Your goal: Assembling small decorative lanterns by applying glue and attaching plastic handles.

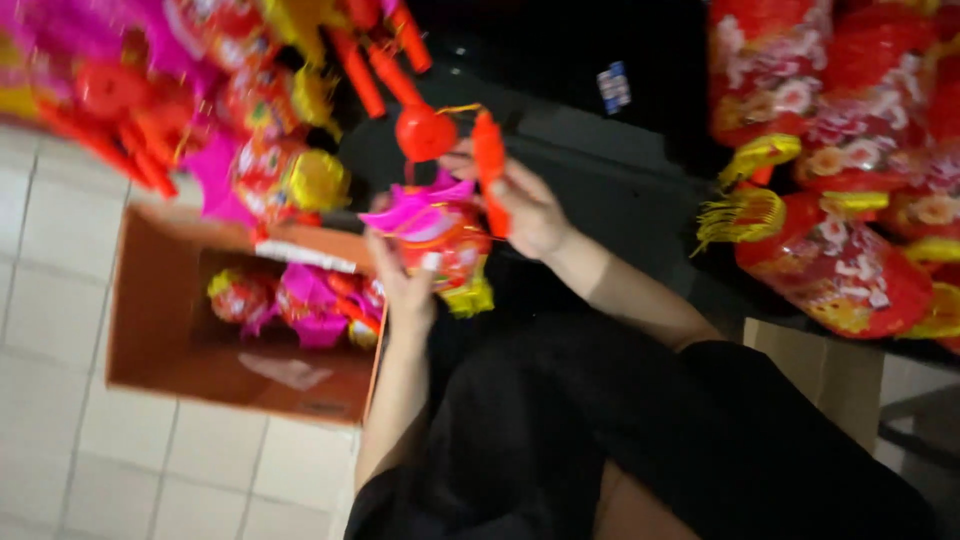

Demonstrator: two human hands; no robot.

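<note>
Head view, 1 frame, motion-blurred.

Item 1: left hand (pixel 405 290), fingers closed around the underside of a small pink-and-red lantern toy (pixel 435 232), held up in front of the person's body, above the dark lap.

Item 2: right hand (pixel 530 210), fingers clamped on an orange stick handle (pixel 490 170) standing nearly upright just beside the lantern toy. A round red piece (pixel 425 132) sits at the top, level with the handle's upper end; how it joins is too blurred to tell.

Item 3: open cardboard box (pixel 160 320) on the pale tiled floor (pixel 60 440), left of the hands, holding more pink, red and yellow lantern toys (pixel 300 300).

Item 4: cluster of similar toys with orange handles (pixel 200 90), upper left.

Item 5: large red lanterns with yellow tassels (pixel 840 200), right side, well apart from both hands.
</note>
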